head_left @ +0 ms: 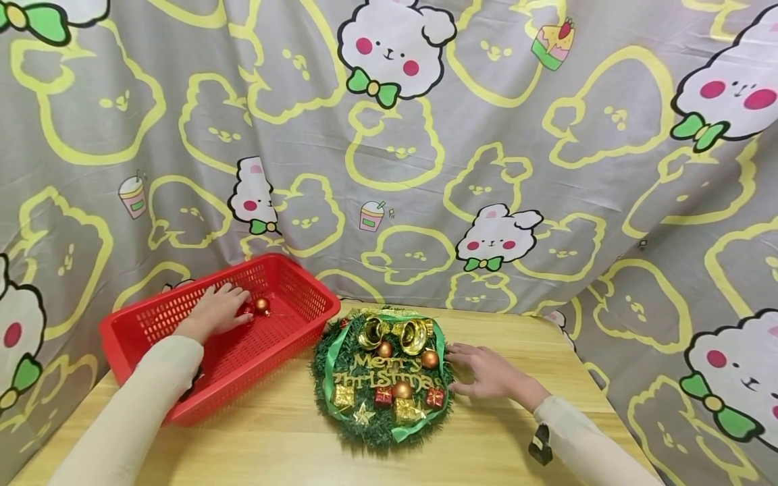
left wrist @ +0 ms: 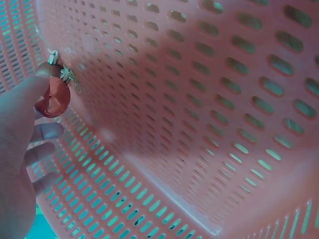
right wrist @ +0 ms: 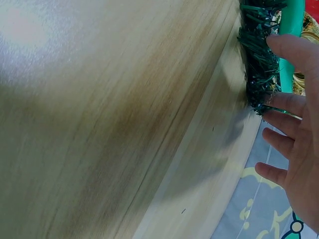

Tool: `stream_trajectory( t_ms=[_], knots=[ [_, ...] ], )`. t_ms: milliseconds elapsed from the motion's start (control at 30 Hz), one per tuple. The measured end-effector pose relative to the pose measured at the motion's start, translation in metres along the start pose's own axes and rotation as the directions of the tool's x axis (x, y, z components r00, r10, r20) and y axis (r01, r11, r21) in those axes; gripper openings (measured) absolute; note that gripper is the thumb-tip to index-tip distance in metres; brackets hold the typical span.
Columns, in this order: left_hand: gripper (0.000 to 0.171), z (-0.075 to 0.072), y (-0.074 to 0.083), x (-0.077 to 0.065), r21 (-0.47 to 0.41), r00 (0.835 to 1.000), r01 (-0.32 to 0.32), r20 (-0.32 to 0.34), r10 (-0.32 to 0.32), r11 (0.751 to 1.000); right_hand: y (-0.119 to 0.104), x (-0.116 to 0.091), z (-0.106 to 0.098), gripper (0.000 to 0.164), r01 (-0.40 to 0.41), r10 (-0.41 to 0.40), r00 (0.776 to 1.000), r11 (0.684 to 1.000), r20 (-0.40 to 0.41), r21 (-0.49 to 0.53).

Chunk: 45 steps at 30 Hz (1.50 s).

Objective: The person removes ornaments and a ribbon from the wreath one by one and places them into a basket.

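Observation:
Inside the red basket (head_left: 304,307), my left hand (head_left: 220,310) reaches down to a shiny red Christmas ball (left wrist: 54,97). The thumb lies against this ball and the index finger is mostly hidden behind it; the other fingers extend loosely below. A copper Christmas ball (head_left: 263,305) sits right beside it. On the table, a green tinsel wreath (head_left: 395,439) carries gold bells, a green ribbon, gift boxes, copper balls and gold "Merry Christmas" lettering. My right hand (head_left: 486,371) rests at the wreath's right edge, with thumb and fingertips at the tinsel and the fingers spread.
The wooden table (head_left: 504,445) bears both basket and wreath. A grey patterned curtain (head_left: 413,256) hangs close behind it and at both sides. The basket stands at the left, its slotted walls rising around my left hand.

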<state>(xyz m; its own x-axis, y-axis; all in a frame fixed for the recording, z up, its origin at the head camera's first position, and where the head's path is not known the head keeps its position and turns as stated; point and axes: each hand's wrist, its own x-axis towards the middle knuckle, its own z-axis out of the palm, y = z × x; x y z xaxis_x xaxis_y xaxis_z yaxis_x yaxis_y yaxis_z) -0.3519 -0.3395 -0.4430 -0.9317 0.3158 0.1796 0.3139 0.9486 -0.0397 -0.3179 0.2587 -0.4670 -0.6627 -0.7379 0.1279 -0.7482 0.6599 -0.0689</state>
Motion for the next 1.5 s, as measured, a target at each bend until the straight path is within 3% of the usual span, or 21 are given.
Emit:
stream_trajectory(
  t_ms=[500, 833, 1500],
  knots=[
    [0.059, 0.004, 0.004, -0.002, -0.062, 0.997, 0.058, 0.052, -0.055, 0.996, 0.0, -0.003, 0.002, 0.067, -0.009, 0.009, 1.0, 1.0, 0.014, 0.006],
    [0.05, 0.001, 0.006, 0.0, -0.047, 0.999, 0.03, 0.026, -0.029, 0.998, 0.001, -0.004, 0.004, 0.067, -0.005, 0.005, 1.0, 1.0, 0.0, 0.012],
    [0.048, -0.009, 0.005, 0.004, -0.123, 0.997, 0.079, 0.003, -0.079, 0.989, 0.005, 0.001, 0.001, 0.067, -0.003, 0.003, 1.0, 1.0, -0.003, 0.031]
  ],
)
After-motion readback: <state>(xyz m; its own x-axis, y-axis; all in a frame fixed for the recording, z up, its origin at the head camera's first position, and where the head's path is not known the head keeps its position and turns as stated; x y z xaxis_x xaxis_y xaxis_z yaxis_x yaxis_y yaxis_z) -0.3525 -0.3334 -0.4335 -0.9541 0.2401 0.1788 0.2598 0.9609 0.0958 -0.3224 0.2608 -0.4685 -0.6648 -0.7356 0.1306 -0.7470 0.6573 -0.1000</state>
